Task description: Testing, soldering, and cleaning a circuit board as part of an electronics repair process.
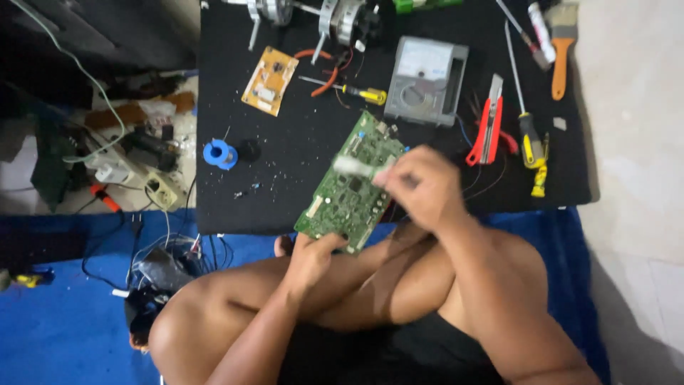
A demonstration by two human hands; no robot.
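A green circuit board (350, 187) is tilted over my crossed legs, its lower edge pinched by my left hand (311, 258). My right hand (420, 187) is closed on a small pale brush (356, 167) whose blurred head lies across the board's upper face. The board's top corner reaches over the black mat (285, 164).
On the mat lie a grey analog meter (426, 80), a small tan circuit board (269, 80), a yellow-handled screwdriver (353, 91), a red utility knife (487, 131), another screwdriver (529, 139), a paintbrush (561, 43), a blue solder spool (219, 152) and motor parts (342, 18). Cables and a power strip (135, 167) clutter the left.
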